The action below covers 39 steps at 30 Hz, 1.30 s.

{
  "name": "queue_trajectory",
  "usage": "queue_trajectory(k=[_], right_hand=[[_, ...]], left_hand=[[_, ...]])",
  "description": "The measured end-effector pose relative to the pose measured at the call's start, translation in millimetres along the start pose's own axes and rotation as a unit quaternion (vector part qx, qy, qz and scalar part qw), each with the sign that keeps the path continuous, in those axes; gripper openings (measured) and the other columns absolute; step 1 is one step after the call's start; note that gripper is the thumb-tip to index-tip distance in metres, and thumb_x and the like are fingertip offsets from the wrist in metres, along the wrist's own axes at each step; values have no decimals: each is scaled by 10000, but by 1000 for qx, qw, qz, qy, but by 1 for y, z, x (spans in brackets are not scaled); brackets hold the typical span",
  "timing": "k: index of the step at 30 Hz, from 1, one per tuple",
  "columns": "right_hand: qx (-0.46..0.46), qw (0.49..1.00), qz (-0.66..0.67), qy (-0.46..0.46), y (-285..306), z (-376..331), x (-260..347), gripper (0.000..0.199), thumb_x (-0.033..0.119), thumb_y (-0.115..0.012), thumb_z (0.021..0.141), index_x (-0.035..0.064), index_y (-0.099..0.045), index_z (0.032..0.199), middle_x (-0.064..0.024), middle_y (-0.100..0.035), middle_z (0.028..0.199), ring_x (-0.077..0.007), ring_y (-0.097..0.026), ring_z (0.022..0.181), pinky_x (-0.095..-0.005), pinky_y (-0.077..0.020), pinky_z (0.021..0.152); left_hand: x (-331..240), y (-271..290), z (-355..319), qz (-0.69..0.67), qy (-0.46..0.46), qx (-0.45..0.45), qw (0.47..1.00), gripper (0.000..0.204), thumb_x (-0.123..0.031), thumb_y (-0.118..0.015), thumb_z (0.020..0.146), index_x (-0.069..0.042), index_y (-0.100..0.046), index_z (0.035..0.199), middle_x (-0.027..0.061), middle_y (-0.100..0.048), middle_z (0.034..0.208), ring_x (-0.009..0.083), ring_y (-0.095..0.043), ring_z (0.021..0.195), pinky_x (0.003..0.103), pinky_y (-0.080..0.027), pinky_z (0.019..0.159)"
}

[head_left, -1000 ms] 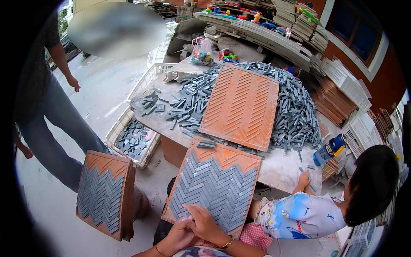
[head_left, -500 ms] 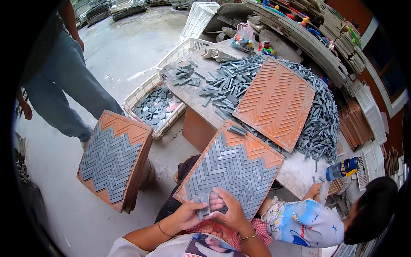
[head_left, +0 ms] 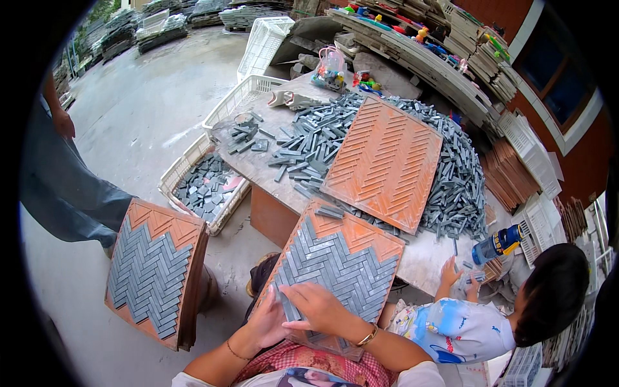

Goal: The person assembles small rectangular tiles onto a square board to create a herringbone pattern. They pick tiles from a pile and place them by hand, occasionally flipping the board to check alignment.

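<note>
My left hand is closed around a few narrow grey stone strips held above the near-left part of the board. Bent over from the other side, my right hand grips the same strips, and its fingers hide part of them. Beneath both hands lies an orange grooved board, tilted on my lap and against the table. Grey strips in a herringbone pattern fill much of it, leaving orange grooves bare at the far end. A few loose strips rest on its far-left corner.
An orange grooved board lies on a heap of grey strips atop the table. Left stands a stack of boards. Beyond it are a crate of grey pieces and a standing person. A child and blue bottle are right.
My hands have drawn together and turned around the strips, which now stand more on edge. The child's hands have come further into view. The whole view has shifted, moving the scene leftward.
</note>
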State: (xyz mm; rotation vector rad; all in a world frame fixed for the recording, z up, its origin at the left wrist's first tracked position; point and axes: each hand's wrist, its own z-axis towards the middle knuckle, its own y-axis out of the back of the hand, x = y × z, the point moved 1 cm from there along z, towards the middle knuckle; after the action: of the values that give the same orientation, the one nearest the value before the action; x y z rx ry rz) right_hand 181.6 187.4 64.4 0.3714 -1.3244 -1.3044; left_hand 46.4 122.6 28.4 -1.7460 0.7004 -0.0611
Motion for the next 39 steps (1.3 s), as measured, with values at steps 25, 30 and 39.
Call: queue_trajectory(k=[25,30,39], right_hand=[[-178,948,-28,-262,113,134,-193,343,229,-709,716,-30,-603,914,-167,-635,846,-270,-613,770,-331,-479,680],[-49,961,-72,-263,89,74,-167,276,189,-703,711,18,-610,907,-137,-615,758,-268,-600,731,-349,-473,659],[-85,952,-236,-173,34,54,-194,149,80,-641,681,21,-544,777,-134,-562,857,-300,-534,890,-381,-480,722]], left_hand=[[-67,74,-19,98,-188,-173,962,344,-251,-473,914,29,-483,1114,126,-590,1012,176,-593,883,286,-490,783],[-59,85,-34,145,-192,-245,939,256,-217,-477,910,-8,-522,1050,89,-606,940,141,-591,810,263,-487,737],[-29,61,-28,207,-168,-198,943,240,-155,-493,905,41,-538,1036,112,-614,940,139,-597,806,257,-491,741]])
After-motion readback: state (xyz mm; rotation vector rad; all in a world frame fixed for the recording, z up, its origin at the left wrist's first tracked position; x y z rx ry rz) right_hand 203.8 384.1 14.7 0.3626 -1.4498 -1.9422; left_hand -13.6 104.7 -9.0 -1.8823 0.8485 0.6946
